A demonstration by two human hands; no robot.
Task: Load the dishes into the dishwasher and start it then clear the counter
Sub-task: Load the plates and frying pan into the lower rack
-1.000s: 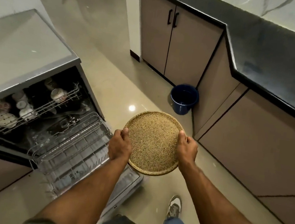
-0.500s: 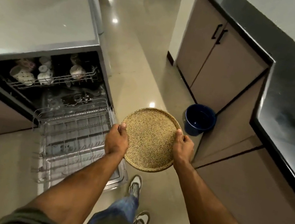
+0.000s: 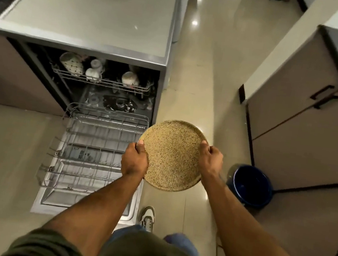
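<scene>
Holding a speckled round plate (image 3: pixel 172 155) by its opposite edges, the left hand (image 3: pixel 134 159) and right hand (image 3: pixel 211 159) both curl fingers round the rim. It hangs in the air just right of the pulled-out lower rack (image 3: pixel 96 151) of the open dishwasher (image 3: pixel 89 41). That rack looks empty; cups (image 3: pixel 94 71) sit in the upper rack. Best bet: swing left, tip it on edge, slot between prongs, keep it off the wire.
</scene>
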